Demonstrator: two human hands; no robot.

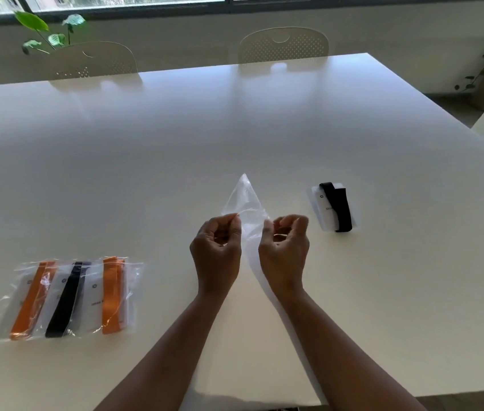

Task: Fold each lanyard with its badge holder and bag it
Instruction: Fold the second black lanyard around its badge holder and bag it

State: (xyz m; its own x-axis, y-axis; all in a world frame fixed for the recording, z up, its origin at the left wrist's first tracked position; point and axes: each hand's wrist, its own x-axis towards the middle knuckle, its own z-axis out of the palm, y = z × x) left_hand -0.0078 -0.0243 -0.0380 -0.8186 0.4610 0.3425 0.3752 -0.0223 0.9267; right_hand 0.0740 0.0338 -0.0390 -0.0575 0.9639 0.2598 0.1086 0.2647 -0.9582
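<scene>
- My left hand (216, 247) and right hand (284, 247) each pinch the clear bag (245, 200) to part its mouth.
- The folded black lanyard (337, 206) waits near my right hand, ready for loading.

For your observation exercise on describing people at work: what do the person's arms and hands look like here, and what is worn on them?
Both forearms are bare up to the frame edge; no sleeves show. The left hand and right hand wear no gloves, and no rings, watch or bracelets are visible. Fingernails look short and unpainted, as far as the picture shows.
</scene>
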